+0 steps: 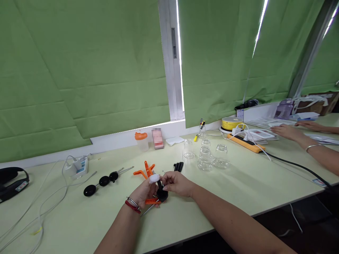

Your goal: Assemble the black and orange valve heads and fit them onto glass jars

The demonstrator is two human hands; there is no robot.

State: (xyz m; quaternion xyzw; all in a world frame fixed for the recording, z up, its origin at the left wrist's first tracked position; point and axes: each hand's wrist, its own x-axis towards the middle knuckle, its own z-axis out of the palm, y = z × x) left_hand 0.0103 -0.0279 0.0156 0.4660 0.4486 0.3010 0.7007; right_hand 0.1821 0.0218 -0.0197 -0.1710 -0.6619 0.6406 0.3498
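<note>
In my left hand (146,189) is a black round part with a stem (161,193), topped by a white cap (154,178). An orange arm (153,201) and a thin metal rod (149,209) show beneath these fingers; whether they join the black part I cannot tell. Closed in a pinch beside the stem is my right hand (178,182); what its fingertips grip is hidden. Orange arm pieces (147,170) lie just behind my left hand. Short black handles (178,166) rest behind my right hand. Black discs with metal rods (104,181) lie to the left.
Several clear glass jars (205,159) stand right of centre. Behind are an orange-lidded cup (142,141) and a screwdriver (196,137). An orange power strip (246,143) lies right, near another person's hands (287,132). Cables (65,190) and headphones (13,181) occupy the left.
</note>
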